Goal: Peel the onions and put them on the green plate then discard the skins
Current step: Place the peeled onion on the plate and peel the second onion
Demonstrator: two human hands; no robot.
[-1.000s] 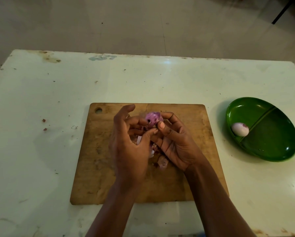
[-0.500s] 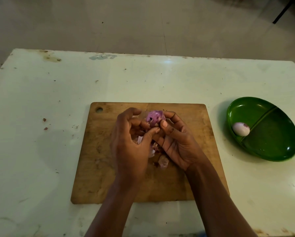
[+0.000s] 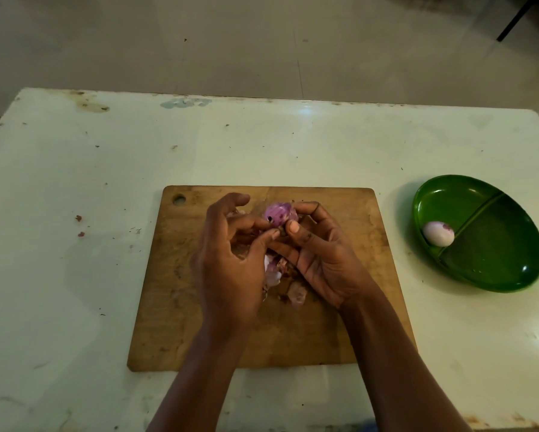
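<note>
Done: one peeled onion [image 3: 438, 233] in green plate [image 3: 511, 275], right edge of surface [image 3: 74, 169].
In progress: purple onion [image 3: 280, 214] pinched by left hand [image 3: 230, 260] and right hand [image 3: 321, 254] over cutting board [image 3: 174, 307].
Outstanding: plating; skins [image 3: 288, 283] on board, undiscarded.

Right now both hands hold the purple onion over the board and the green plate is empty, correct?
No: the head view shows one peeled onion in the left compartment of the green plate. Otherwise right: left hand and right hand hold the purple onion over the board.
</note>
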